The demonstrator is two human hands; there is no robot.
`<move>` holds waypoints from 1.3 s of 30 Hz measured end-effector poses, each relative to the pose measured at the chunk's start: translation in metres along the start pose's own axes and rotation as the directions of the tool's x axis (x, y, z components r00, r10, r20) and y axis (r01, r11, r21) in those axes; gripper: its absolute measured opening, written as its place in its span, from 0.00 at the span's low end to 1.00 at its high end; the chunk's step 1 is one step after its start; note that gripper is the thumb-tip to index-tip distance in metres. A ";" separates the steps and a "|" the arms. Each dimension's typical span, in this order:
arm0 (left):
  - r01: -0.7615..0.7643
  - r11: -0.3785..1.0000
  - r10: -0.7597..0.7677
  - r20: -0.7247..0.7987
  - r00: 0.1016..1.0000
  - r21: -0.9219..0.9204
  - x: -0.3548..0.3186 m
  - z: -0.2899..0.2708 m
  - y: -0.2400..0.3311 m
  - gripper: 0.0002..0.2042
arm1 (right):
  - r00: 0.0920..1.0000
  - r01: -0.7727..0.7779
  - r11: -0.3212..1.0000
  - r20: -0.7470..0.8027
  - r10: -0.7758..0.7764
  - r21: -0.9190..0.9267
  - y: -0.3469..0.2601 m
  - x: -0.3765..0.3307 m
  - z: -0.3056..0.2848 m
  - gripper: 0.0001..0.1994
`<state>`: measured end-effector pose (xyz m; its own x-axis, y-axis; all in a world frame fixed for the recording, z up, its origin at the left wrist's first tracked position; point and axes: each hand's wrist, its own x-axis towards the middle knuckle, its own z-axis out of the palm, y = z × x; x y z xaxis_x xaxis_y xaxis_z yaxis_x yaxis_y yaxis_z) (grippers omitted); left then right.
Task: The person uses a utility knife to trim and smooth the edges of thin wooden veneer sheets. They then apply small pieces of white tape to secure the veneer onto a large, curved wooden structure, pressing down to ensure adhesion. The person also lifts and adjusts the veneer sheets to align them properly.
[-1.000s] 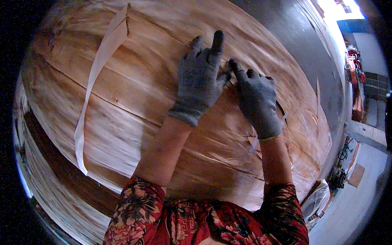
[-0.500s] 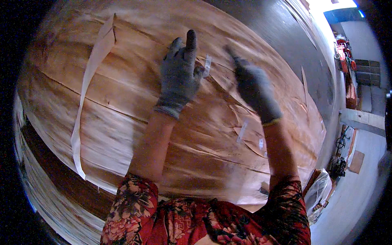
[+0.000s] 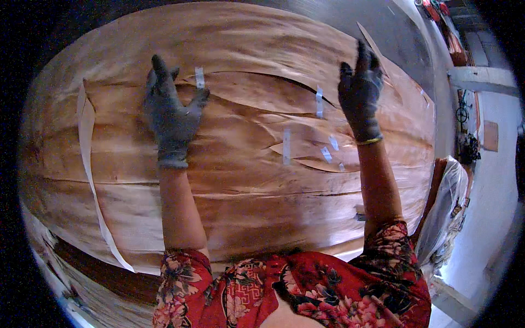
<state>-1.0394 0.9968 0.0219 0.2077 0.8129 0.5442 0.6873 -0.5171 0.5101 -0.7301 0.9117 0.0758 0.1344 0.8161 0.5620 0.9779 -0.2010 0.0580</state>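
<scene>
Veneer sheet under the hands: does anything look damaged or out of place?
Yes. The veneer sheet is split by long curved cracks between the left hand and right hand, patched with short tape strips. A pale loose strip trails down the left side.

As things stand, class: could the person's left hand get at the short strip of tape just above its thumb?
Probably yes. The left hand lies flat on the veneer sheet, and the tape strip sits uncovered just beside its thumb.

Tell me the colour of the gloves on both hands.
Dark grey gloves on the left hand and right hand, head view.
</scene>
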 end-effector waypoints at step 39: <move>-0.276 0.950 0.311 0.347 0.885 -0.149 -0.018 0.077 0.113 0.30 | 0.864 0.267 0.952 0.400 -0.306 0.151 0.014 -0.004 -0.012 0.06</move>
<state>-0.9117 0.9442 0.0181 0.6395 0.6512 0.4087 0.4917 -0.7550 0.4338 -0.7190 0.8991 0.0839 -0.1190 0.9833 0.1378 0.9908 0.1086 0.0810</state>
